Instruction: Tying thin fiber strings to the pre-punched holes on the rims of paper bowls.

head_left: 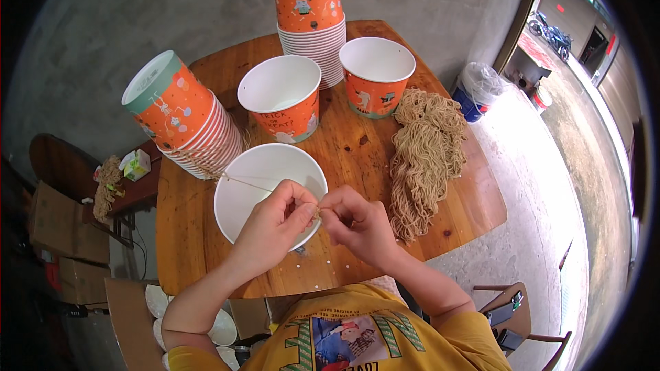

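Note:
A white-lined paper bucket stands right in front of me, open side up. Thin tan cord runs from the left of its rim across the opening to my hands. My left hand pinches the cord over the bucket's near right rim. Close beside it, my right hand is also closed on the cord, fingertips almost meeting the left ones. The cord's exact shape between the fingers is too small to make out. To the right lies a thick tan bundle of cords.
Two upright orange buckets, one left and one right, stand behind. Upside-down bucket stacks rise at left and back of the wooden table. A carton of buckets sits lower left, a chair lower right.

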Demonstrator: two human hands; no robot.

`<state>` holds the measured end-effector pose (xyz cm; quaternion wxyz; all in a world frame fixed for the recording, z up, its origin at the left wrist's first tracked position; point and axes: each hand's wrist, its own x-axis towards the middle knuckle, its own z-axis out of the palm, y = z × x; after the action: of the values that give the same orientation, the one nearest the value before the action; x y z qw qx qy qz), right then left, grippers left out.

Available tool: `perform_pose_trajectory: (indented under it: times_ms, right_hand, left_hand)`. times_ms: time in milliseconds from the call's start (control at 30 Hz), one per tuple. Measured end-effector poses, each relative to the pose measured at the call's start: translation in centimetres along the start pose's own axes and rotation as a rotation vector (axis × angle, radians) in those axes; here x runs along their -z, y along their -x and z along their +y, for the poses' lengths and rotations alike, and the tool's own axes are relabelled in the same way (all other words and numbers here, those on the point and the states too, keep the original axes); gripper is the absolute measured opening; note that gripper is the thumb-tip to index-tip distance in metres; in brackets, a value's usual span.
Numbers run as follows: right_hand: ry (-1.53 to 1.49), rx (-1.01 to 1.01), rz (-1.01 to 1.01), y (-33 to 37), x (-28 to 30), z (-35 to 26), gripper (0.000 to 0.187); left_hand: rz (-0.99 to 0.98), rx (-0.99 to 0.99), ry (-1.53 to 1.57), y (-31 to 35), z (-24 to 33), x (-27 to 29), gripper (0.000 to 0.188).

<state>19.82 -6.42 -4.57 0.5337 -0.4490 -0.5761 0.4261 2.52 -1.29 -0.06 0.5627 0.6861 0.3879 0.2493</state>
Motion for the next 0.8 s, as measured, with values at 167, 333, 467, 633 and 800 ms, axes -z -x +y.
perform_pose_trajectory:
  times_ms: [167, 333, 467, 633, 800]
  right_hand:
    - [-0.018, 0.083, 0.054, -0.04, 0.00, 0.64, 0.005]
    - [-0.060, 0.090, 0.059, 0.01, 0.06, 0.76, 0.005]
    - [-0.102, 0.063, 0.063, 0.00, -0.06, 0.83, 0.005]
    - [-0.102, 0.048, 0.034, -0.05, -0.20, 0.57, 0.004]
    - [-0.042, 0.082, 0.028, -0.10, -0.08, 0.78, 0.005]
  left_hand:
    - [-0.001, 0.019, 0.046, 0.04, 0.15, 0.00, 0.006]
    - [-0.071, 0.038, 0.218, -0.16, -0.30, 0.37, 0.008]
    - [-0.071, 0.020, 0.267, -0.18, 0.08, 0.09, 0.010]
    - [-0.026, -0.065, 0.157, -0.17, -0.21, -0.07, 0.016]
    - [0.025, -0.050, 0.182, -0.16, 0.02, 0.21, 0.015]
